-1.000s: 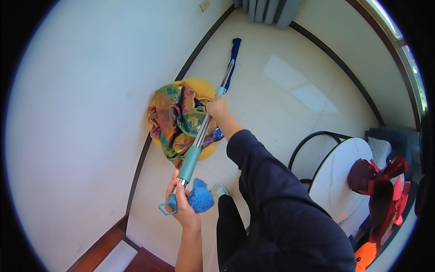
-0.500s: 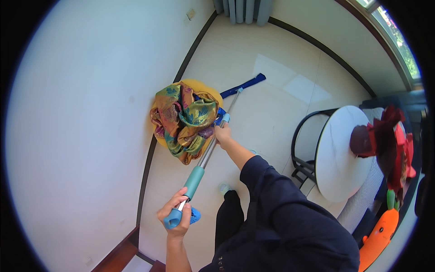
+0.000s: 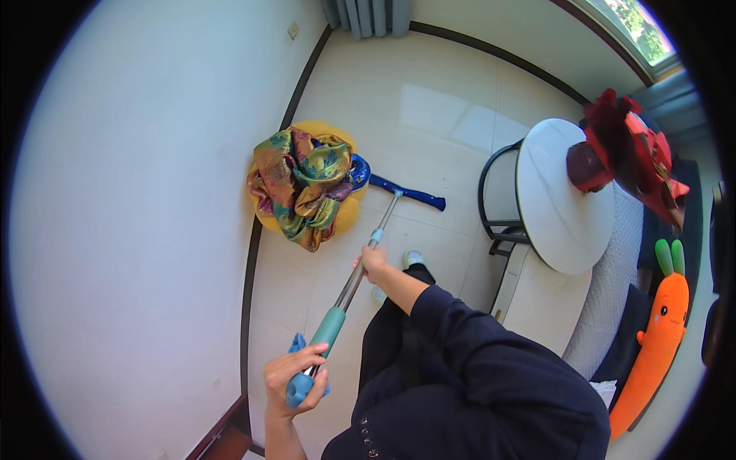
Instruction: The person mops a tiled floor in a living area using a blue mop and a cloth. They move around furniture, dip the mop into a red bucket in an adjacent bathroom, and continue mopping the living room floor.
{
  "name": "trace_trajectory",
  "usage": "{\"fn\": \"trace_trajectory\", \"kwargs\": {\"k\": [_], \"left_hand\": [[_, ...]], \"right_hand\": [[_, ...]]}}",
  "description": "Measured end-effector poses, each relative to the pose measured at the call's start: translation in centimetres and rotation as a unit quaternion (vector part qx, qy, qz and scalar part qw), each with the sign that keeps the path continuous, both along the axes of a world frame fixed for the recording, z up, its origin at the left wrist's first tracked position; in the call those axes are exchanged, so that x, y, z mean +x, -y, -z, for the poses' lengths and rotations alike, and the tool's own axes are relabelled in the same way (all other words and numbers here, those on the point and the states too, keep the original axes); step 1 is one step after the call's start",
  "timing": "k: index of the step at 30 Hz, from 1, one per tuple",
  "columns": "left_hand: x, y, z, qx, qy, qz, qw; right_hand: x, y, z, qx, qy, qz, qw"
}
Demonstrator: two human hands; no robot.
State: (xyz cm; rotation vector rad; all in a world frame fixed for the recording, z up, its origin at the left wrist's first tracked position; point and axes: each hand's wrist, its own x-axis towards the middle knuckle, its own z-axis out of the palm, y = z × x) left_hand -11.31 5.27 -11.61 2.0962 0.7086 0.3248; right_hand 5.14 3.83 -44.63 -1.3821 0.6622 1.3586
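A flat mop with a teal and silver pole point(image 3: 330, 328) slants away from me, and its dark blue head point(image 3: 422, 198) lies on the floor. Around the metal part of the pole, my right hand point(image 3: 372, 263) is closed. My left hand point(image 3: 295, 377) grips the pole's near end, by the blue end cap. Something light blue point(image 3: 297, 343) shows behind the handle there; I cannot make out what it is. The mop head's left end reaches a yellow flower-shaped cushion point(image 3: 346, 218) by the wall, heaped with shiny multicoloured patterned fabric point(image 3: 295, 180).
At the right stand a round white table point(image 3: 548, 199) with a black frame and a red-wrapped bouquet point(image 3: 632, 157). An orange carrot plush point(image 3: 659, 330) leans on the sofa point(image 3: 613, 280). A white wall point(image 3: 146, 215) runs along the left; grey curtains point(image 3: 368, 17) hang at the far end.
The mop head has come nearer and turned, its right end now angled towards me. My view has shifted, and both my shoes now show more clearly. Both hands stay on the pole.
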Motion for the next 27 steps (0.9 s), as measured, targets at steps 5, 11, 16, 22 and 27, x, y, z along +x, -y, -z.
{"fn": "trace_trajectory", "kwargs": {"k": [5,11,16,22,27], "left_hand": [[-3.9,1.9,-2.0,-0.076,0.027,-0.100,0.992],[-2.8,1.2,-3.0,-0.096,0.098,-0.118,0.984],[0.7,1.9,1.0,-0.167,0.090,-0.174,0.966],[9.1,2.4,7.4,-0.093,0.089,-0.085,0.988],[9.1,2.3,10.9,-0.074,0.136,-0.073,0.985]], "right_hand": [[-3.6,0.4,-4.0,-0.064,-0.015,0.021,0.998],[-2.8,-1.1,-0.2,-0.067,0.104,0.034,0.992],[4.5,-1.3,-2.3,-0.058,0.139,0.000,0.989],[14.4,0.0,3.5,-0.020,0.141,0.018,0.990],[14.7,0.0,4.7,0.001,0.053,0.032,0.998]]}}
